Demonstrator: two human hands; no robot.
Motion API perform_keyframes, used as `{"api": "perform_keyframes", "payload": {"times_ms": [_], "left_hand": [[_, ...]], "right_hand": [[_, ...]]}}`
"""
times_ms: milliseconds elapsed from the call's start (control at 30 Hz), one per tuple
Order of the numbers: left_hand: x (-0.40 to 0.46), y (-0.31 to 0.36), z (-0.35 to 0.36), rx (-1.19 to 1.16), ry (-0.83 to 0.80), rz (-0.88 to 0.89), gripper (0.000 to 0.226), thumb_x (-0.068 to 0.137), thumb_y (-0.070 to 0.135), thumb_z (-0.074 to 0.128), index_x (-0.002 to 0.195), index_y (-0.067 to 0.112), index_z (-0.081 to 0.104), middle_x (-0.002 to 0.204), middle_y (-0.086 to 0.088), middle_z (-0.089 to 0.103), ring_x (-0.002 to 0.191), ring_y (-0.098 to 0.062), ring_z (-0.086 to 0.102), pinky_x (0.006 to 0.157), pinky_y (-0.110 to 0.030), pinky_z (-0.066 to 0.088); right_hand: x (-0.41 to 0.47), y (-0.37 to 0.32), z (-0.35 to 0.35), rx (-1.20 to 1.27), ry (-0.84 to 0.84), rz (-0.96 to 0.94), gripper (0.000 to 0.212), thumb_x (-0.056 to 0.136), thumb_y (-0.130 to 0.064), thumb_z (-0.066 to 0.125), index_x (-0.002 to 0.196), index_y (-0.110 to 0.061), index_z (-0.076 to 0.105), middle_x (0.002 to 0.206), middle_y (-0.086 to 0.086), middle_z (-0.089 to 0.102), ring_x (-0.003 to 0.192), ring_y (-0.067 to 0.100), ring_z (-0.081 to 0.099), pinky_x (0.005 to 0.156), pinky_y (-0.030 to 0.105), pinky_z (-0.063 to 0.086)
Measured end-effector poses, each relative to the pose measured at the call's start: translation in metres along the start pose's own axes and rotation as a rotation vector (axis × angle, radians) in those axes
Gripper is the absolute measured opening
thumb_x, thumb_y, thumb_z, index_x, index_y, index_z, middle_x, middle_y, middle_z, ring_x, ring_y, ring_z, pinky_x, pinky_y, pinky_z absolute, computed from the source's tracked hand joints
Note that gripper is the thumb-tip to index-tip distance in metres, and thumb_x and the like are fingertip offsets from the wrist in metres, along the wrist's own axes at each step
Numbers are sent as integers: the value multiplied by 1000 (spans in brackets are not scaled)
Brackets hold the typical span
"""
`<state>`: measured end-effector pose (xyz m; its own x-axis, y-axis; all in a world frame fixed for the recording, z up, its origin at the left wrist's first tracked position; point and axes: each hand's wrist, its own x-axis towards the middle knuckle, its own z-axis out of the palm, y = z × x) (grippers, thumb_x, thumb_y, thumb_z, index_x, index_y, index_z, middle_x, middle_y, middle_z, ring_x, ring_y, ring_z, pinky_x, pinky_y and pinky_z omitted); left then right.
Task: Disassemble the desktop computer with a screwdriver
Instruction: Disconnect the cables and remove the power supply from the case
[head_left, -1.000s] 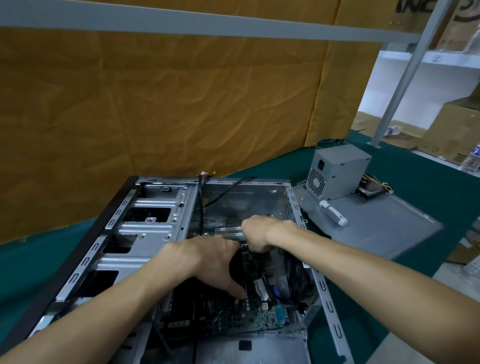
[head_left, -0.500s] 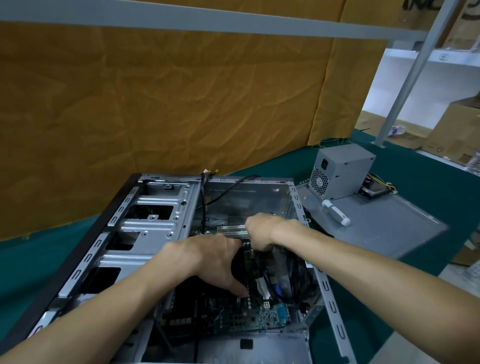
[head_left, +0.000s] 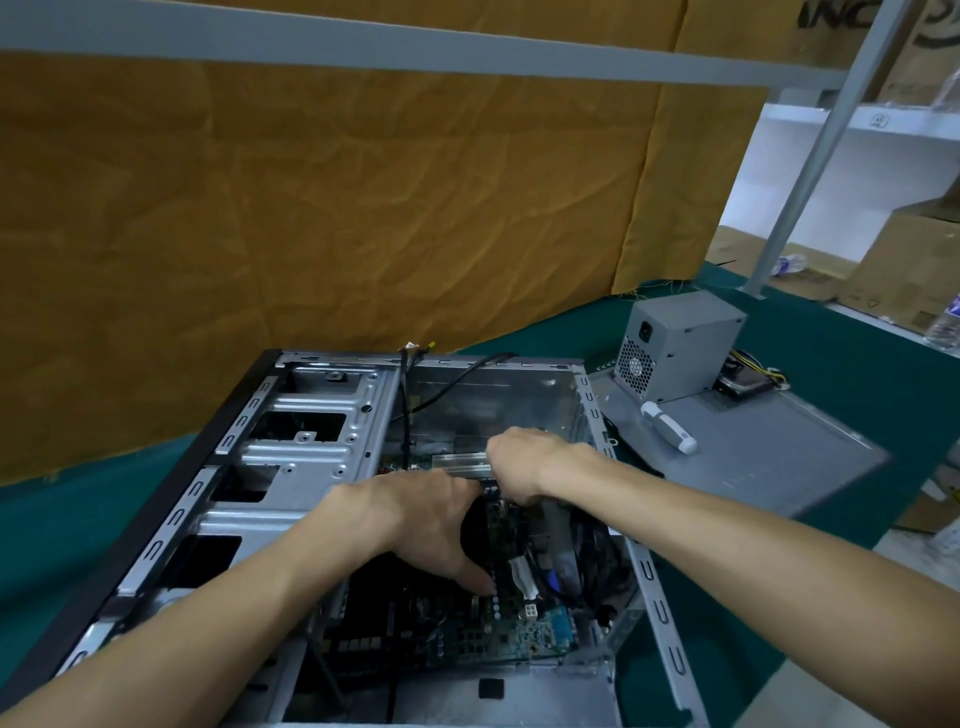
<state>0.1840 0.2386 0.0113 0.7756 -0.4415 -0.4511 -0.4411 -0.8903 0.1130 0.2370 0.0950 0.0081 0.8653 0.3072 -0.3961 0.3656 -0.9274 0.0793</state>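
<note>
The desktop computer (head_left: 415, 519) lay on its side on the green bench (head_left: 831, 353), its side panel off and its open cavity facing up, with the motherboard (head_left: 498, 629) exposed at the near end. Both hands were inside it. The left hand (head_left: 415, 519) spread over a dark part in the middle of the board, thumb stretched toward the near edge; its fingers were hidden on the far side, so whether they held the part or only steadied it could not be told. The right hand (head_left: 519, 467) was a closed fist just beyond, knuckles up, its grip curled round something hidden beneath it, possibly a tool or a connector. The step looked like freeing a component from the board. To do it well, the steadying hand should have kept the part square while the other worked straight along its axis without prying, and the cables (head_left: 587, 561) by the right wall should have stayed clear of the pull. Outside the case, a white-handled screwdriver (head_left: 667, 427) lay on the removed grey side panel (head_left: 779, 467), just beside the power supply (head_left: 680, 345) already taken out, with brown paper (head_left: 311, 234) hanging behind.
</note>
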Motion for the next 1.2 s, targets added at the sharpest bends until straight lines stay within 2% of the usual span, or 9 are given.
{"api": "perform_keyframes", "payload": {"times_ms": [233,367,500,600,667,833,967,1067,1200], "left_hand": [[1,1,-1,11,-10,-10,87,62,80,72,127,28,51,118,5,65,104,-19,64,92,-40,55],[2,0,-1,14,4,6,91,62,80,72,131,27,49,125,3,64,111,-22,63,96,-41,53],[1,-1,-1,-9,9,32,88,63,78,74,131,29,50,125,4,65,110,-20,64,96,-40,53],[1,-1,-2,-9,3,30,88,63,79,74,130,26,51,125,4,66,110,-20,64,96,-40,53],[1,-1,-2,0,-14,15,91,63,80,73,131,25,50,125,3,65,111,-20,64,96,-41,53],[-2,1,-2,26,-13,-4,93,65,80,71,134,22,46,122,1,65,107,-22,64,92,-41,55],[-5,4,-3,50,5,-8,89,67,78,71,130,20,48,112,1,65,96,-21,64,86,-40,57],[-6,5,-2,64,17,-16,83,68,77,71,124,20,48,107,3,63,93,-22,63,83,-39,56],[-6,5,-2,79,25,-10,74,72,75,71,116,20,48,101,3,59,88,-21,60,77,-36,54]], "right_hand": [[0,2,-2,3,-61,-2,20,88,4,58,71,-7,56,73,11,59,64,29,62,51,30,47],[0,3,-9,47,79,-7,20,86,6,58,71,-6,57,69,8,54,69,29,59,60,34,47],[-5,-2,0,12,-58,-39,15,88,-1,59,75,-8,61,76,10,60,70,30,63,57,32,49],[-12,0,-3,-26,192,-17,22,87,0,57,71,-12,47,74,8,53,66,28,55,61,34,41],[-15,4,-13,-58,350,1,18,87,-2,59,77,-12,49,83,10,58,79,32,63,64,36,44],[-21,19,-31,-166,336,50,20,86,4,61,89,-12,50,104,13,67,97,35,67,67,36,43],[-14,21,-32,-193,146,88,15,92,4,53,100,-7,59,105,13,61,95,33,62,69,37,45],[-11,20,-37,-142,39,59,11,91,5,52,81,-1,52,83,8,55,72,26,60,59,34,49],[-27,20,-38,18,90,-36,24,90,-6,53,66,-9,52,70,9,60,51,22,56,44,24,40]]}}
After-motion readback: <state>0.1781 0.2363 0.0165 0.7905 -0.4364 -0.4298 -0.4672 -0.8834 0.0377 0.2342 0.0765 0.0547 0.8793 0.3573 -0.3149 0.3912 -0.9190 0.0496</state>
